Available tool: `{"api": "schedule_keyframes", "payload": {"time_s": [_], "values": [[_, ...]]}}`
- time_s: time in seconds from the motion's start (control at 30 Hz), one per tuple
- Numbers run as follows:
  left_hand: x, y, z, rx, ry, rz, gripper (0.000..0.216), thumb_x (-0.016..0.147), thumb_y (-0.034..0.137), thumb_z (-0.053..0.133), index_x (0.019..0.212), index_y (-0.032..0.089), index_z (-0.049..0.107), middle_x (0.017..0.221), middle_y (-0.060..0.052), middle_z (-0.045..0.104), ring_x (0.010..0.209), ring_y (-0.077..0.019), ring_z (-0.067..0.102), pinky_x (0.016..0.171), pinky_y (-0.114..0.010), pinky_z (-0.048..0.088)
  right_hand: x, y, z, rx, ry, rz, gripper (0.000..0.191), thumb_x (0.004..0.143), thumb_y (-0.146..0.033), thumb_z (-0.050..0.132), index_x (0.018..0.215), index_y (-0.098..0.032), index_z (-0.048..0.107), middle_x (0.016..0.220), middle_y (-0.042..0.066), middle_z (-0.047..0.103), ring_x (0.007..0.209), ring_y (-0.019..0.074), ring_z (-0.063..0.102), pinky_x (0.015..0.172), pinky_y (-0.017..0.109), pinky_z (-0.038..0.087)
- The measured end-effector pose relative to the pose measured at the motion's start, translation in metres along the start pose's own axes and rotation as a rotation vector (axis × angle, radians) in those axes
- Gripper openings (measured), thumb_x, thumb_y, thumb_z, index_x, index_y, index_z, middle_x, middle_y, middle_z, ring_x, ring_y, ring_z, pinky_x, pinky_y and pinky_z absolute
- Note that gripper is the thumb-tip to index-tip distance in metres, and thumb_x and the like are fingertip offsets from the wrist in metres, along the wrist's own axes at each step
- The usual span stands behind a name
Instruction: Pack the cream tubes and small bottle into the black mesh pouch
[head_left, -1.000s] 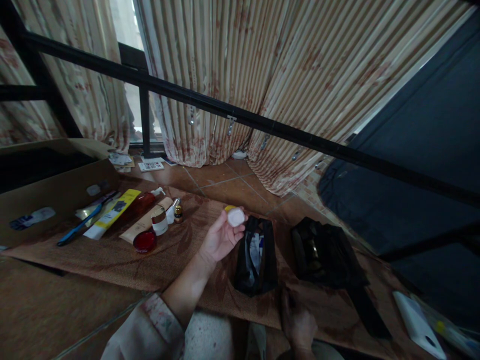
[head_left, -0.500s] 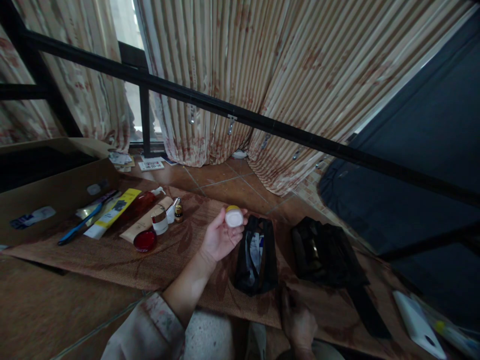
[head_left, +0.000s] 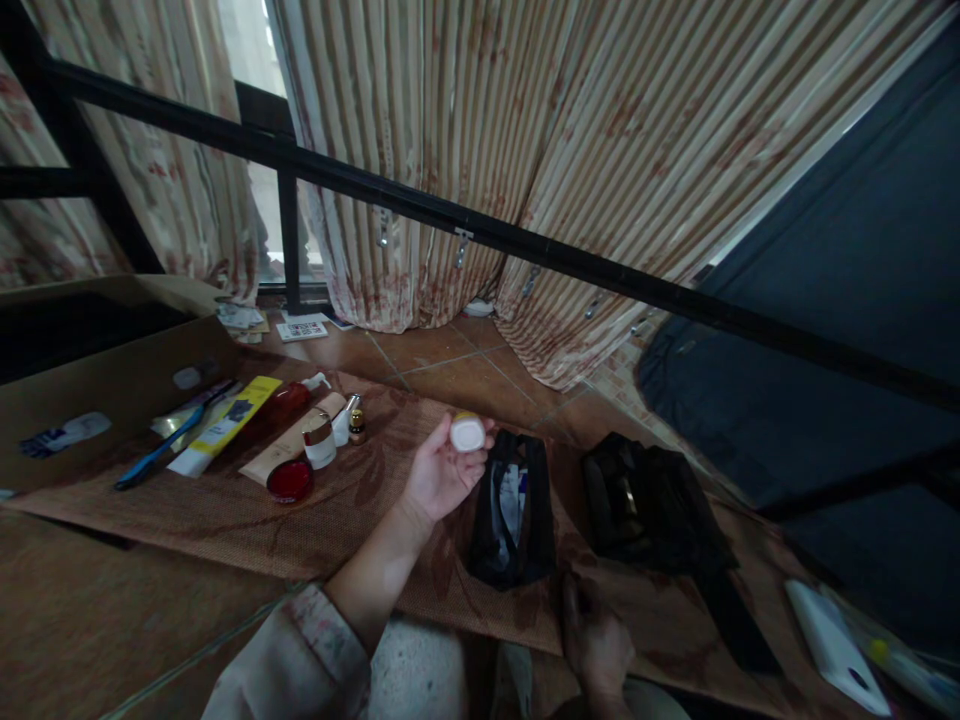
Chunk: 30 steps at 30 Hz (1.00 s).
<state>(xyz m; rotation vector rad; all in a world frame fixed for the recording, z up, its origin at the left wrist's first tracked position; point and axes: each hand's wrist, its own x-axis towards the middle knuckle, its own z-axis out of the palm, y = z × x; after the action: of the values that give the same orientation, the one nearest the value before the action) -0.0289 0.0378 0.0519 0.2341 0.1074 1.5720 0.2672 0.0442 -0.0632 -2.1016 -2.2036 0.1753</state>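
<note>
My left hand [head_left: 442,475] is closed round a small white jar [head_left: 468,433] with a yellow-gold edge, held above the bench with its pale round face turned towards me. Just right of that hand stands an open black pouch [head_left: 513,510] with white and blue packets inside. My right hand [head_left: 598,638] rests in shadow at the bench's front edge, below the pouch. Its fingers point forward, and I see nothing in them. To the left lie a white jar with a metallic lid [head_left: 319,440], a red round container [head_left: 289,481] and a tiny gold-capped bottle [head_left: 357,428].
A cardboard box [head_left: 97,400] stands at the left, near a blue toothbrush [head_left: 169,440], a yellow-and-white tube [head_left: 229,425] and a beige tube [head_left: 277,450]. A second black bag [head_left: 652,505] and a white device [head_left: 836,645] lie right. A black metal bar [head_left: 465,225] crosses ahead.
The jar in my left hand has tilted slightly, so less of its yellow edge shows. My right hand stays almost where it was.
</note>
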Motion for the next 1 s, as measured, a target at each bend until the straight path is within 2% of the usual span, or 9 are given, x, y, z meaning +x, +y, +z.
{"api": "schedule_keyframes", "payload": {"time_s": [0.23, 0.43, 0.67, 0.73, 0.83, 0.93, 1.0], "values": [[0.001, -0.001, -0.001, 0.015, 0.042, 0.012, 0.047, 0.089, 0.043, 0.039, 0.107, 0.004, 0.058, 0.083, -0.011, 0.058, 0.057, -0.0068, 0.047, 0.051, -0.017, 0.043, 0.004, 0.002, 0.004, 0.002, -0.039, 0.04, 0.046, 0.091, -0.051, 0.029, 0.102, -0.024, 0.064, 0.085, 0.009, 0.071, 0.068, 0.0226, 0.065, 0.052, 0.026, 0.036], [0.002, -0.002, 0.0, 0.045, 0.079, 0.03, 0.042, 0.086, 0.042, 0.044, 0.104, 0.007, 0.058, 0.083, -0.011, 0.06, 0.06, -0.0074, 0.051, 0.057, -0.018, 0.047, 0.002, 0.001, 0.001, -0.025, -0.028, -0.001, 0.045, 0.091, -0.049, 0.03, 0.107, -0.023, 0.063, 0.087, 0.01, 0.071, 0.068, 0.022, 0.065, 0.052, 0.026, 0.036], [0.003, -0.003, 0.0, 0.111, 0.063, 0.078, 0.03, 0.08, 0.031, 0.054, 0.104, 0.013, 0.058, 0.088, -0.008, 0.061, 0.068, -0.0098, 0.055, 0.065, -0.021, 0.048, 0.0, -0.004, -0.004, 0.001, -0.009, 0.015, 0.046, 0.091, -0.05, 0.029, 0.098, -0.023, 0.066, 0.083, 0.01, 0.071, 0.064, 0.0198, 0.065, 0.051, 0.025, 0.036], [0.004, -0.005, -0.002, 0.188, 0.077, 0.106, 0.028, 0.077, 0.027, 0.058, 0.103, 0.015, 0.058, 0.088, -0.006, 0.06, 0.07, -0.0103, 0.056, 0.067, -0.022, 0.047, 0.0, -0.003, -0.003, -0.003, -0.003, 0.005, 0.044, 0.091, -0.048, 0.03, 0.101, -0.024, 0.065, 0.085, 0.01, 0.071, 0.064, 0.0199, 0.065, 0.051, 0.025, 0.037], [0.005, -0.01, -0.003, 0.389, 0.17, 0.19, 0.034, 0.072, 0.022, 0.065, 0.104, 0.017, 0.056, 0.09, -0.003, 0.059, 0.07, -0.0101, 0.056, 0.065, -0.021, 0.045, -0.001, -0.003, -0.003, -0.007, -0.008, 0.01, 0.043, 0.091, -0.048, 0.031, 0.102, -0.024, 0.066, 0.083, 0.01, 0.071, 0.065, 0.0205, 0.065, 0.052, 0.025, 0.038], [0.006, -0.014, -0.002, 0.64, 0.266, 0.366, 0.05, 0.064, 0.016, 0.072, 0.111, 0.02, 0.053, 0.092, -0.001, 0.058, 0.074, -0.01, 0.055, 0.066, -0.019, 0.042, -0.001, -0.004, -0.003, 0.011, 0.003, 0.018, 0.045, 0.09, -0.049, 0.032, 0.103, -0.023, 0.066, 0.08, 0.011, 0.07, 0.063, 0.0205, 0.064, 0.053, 0.026, 0.039], [0.007, -0.015, -0.001, 0.759, 0.273, 0.473, 0.057, 0.06, 0.013, 0.074, 0.113, 0.02, 0.053, 0.092, 0.0, 0.058, 0.08, -0.0113, 0.054, 0.071, -0.019, 0.042, -0.001, -0.004, -0.004, 0.022, 0.006, 0.011, 0.045, 0.091, -0.048, 0.032, 0.105, -0.023, 0.066, 0.08, 0.011, 0.07, 0.063, 0.0201, 0.064, 0.054, 0.026, 0.039]]}}
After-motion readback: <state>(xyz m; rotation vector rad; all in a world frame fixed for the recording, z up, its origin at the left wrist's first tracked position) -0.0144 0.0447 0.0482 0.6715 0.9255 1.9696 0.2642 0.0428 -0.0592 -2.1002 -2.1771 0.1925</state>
